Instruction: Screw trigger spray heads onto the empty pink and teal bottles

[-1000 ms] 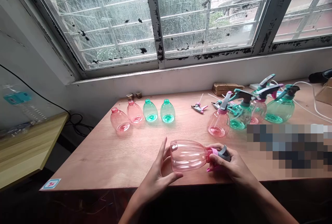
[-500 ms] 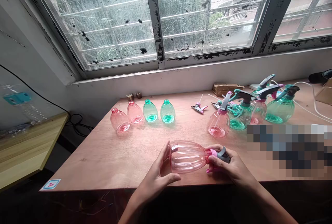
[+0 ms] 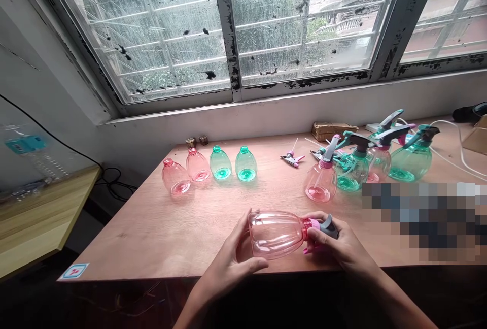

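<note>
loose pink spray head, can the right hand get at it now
Probably not: the right hand grips a pink bottle by its neck, and the loose spray head lies farther back.

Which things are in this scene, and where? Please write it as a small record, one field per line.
Held: pink spray bottle, on its side
Left hand: cupped at its base; grip firmness unclear
Right hand: around the spray head at its neck
Bottles without heads: two pink bottles, two green bottles, standing far left
Bottles with heads: pink and green, standing right
Loose: pink-and-grey trigger head, lying between both groups
Surface: wooden table
</note>
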A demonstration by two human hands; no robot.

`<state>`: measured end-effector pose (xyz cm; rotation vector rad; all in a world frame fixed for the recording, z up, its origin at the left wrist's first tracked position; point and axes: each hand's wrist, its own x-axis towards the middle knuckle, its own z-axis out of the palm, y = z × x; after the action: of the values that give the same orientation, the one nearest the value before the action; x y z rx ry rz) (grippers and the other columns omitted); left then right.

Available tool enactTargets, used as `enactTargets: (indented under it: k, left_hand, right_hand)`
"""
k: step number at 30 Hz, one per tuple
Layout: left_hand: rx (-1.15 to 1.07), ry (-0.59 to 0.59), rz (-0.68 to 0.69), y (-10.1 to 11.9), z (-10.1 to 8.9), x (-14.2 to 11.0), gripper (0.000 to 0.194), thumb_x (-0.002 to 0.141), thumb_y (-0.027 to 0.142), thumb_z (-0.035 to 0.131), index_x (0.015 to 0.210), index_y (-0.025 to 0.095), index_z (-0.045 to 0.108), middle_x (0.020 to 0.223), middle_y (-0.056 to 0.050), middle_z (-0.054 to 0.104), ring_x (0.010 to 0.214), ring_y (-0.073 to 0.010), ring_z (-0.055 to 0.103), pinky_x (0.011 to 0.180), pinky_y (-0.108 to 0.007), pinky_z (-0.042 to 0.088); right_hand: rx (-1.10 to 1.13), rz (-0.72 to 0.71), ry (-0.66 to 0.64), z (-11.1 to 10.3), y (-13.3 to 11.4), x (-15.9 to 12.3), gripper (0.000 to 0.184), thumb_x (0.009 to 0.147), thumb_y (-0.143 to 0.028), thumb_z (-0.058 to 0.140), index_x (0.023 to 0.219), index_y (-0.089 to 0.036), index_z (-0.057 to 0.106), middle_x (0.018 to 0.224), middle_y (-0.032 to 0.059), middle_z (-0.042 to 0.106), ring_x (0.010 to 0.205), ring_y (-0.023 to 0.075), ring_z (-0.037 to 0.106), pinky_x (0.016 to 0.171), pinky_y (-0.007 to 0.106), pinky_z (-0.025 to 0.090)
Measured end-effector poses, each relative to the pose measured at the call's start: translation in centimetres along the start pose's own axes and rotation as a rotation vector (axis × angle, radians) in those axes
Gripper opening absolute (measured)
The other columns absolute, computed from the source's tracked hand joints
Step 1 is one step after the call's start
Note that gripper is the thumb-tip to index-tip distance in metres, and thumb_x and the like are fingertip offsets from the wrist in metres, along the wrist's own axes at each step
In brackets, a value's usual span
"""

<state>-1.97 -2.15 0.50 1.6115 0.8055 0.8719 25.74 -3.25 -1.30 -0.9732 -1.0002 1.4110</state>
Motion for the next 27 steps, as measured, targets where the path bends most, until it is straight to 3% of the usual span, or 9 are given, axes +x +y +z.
enactTargets:
  k: [5,9,15,18,20,24,27]
  left_hand:
    - [0.090,0.000,0.067,-0.45,-0.04,0.08,0.088,0.091,0.018,0.069,0.157,0.044,0.017,0.168,-0.002,0.024,0.152,-0.0303,0.029,0.124,-0.049,0.025]
    - [0.019,-0.002,0.022,-0.32,0.11,0.13,0.106,0.081,0.018,0.081,0.158,0.043,0.012,0.168,-0.002,0.025,0.153,-0.0311,0.026,0.125,-0.048,0.025]
    - [-0.009,0.017,0.000,-0.23,0.16,0.17,0.088,0.087,0.023,0.076,0.155,0.044,0.025,0.169,0.001,0.021,0.151,-0.0311,0.030,0.124,-0.048,0.025]
    - [-0.030,0.002,-0.025,-0.30,0.09,0.17,0.096,0.087,0.023,0.076,0.157,0.045,0.015,0.168,-0.001,0.023,0.149,-0.0312,0.035,0.124,-0.051,0.025]
    - [-0.070,-0.004,-0.046,-0.14,0.03,0.18,0.103,0.084,0.023,0.079,0.158,0.042,0.010,0.168,-0.003,0.025,0.151,-0.0315,0.031,0.124,-0.051,0.024]
    - [-0.044,0.017,-0.067,0.24,-0.06,0.21,0.093,0.084,0.028,0.078,0.158,0.033,0.022,0.166,-0.004,0.029,0.153,-0.0317,0.023,0.126,-0.048,0.021]
    - [0.020,0.028,-0.031,0.03,-0.04,0.20,0.089,0.084,0.025,0.078,0.157,0.035,0.027,0.167,-0.003,0.028,0.153,-0.0319,0.025,0.126,-0.049,0.020]
  right_hand:
    - [0.019,-0.008,0.023,0.08,0.34,0.07,0.041,0.073,-0.042,0.087,0.101,-0.017,0.071,0.066,0.0002,0.071,0.057,0.0196,0.069,0.059,0.038,0.065]
    - [0.009,-0.015,0.022,0.04,0.38,0.05,0.041,0.074,-0.041,0.087,0.102,-0.016,0.070,0.067,0.0007,0.072,0.058,0.0198,0.071,0.059,0.036,0.065]
    - [0.004,-0.008,-0.013,-0.21,0.26,0.05,0.038,0.079,-0.039,0.084,0.105,-0.015,0.068,0.071,0.0013,0.072,0.061,0.0191,0.070,0.063,0.037,0.066]
    - [0.012,-0.012,-0.026,-0.37,0.28,0.04,0.035,0.081,-0.037,0.082,0.105,-0.016,0.068,0.073,0.0008,0.071,0.063,0.0180,0.069,0.066,0.038,0.066]
    - [0.021,-0.012,-0.033,-0.45,0.33,0.03,0.035,0.081,-0.036,0.082,0.106,-0.017,0.068,0.074,0.0005,0.071,0.064,0.0175,0.068,0.067,0.039,0.066]
    - [0.010,-0.004,-0.041,-0.51,0.47,0.09,0.034,0.082,-0.036,0.082,0.106,-0.017,0.067,0.074,0.0004,0.071,0.064,0.0181,0.068,0.067,0.041,0.066]
    - [0.002,-0.001,-0.026,-0.53,0.58,0.15,0.036,0.081,-0.037,0.082,0.106,-0.017,0.067,0.074,0.0010,0.071,0.064,0.0192,0.069,0.066,0.041,0.066]
